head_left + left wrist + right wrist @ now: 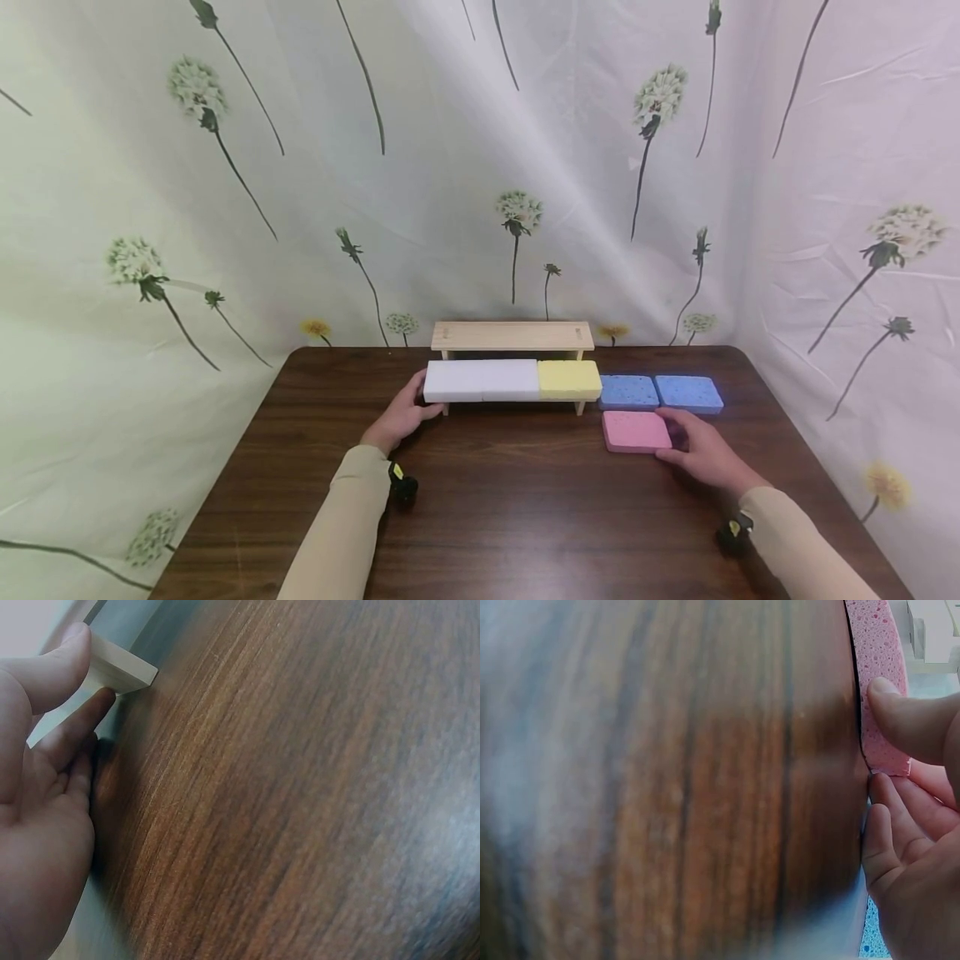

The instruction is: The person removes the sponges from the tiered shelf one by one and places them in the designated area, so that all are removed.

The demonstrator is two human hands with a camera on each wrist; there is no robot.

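A light wooden stand [512, 335] is at the table's back; two white blocks [480, 382] and a yellow block [568, 381] lie in a row along its front level. My left hand [405, 414] grips the stand's left end, thumb at the front leg [120, 667] and fingers along the side. On the right, my right hand [703, 446] holds a pink sponge [636, 432] by its right end, with the thumb on its near side. The sponge lies flat by the tabletop in the right wrist view. Behind it, two blue sponges [628, 392] lie side by side.
The brown wooden table [510, 517] stretches in front of the stand, with its right edge beyond the right hand. A pale curtain [450, 167] printed with dandelions hangs close behind and around the table. Each wrist wears a small black camera [403, 485].
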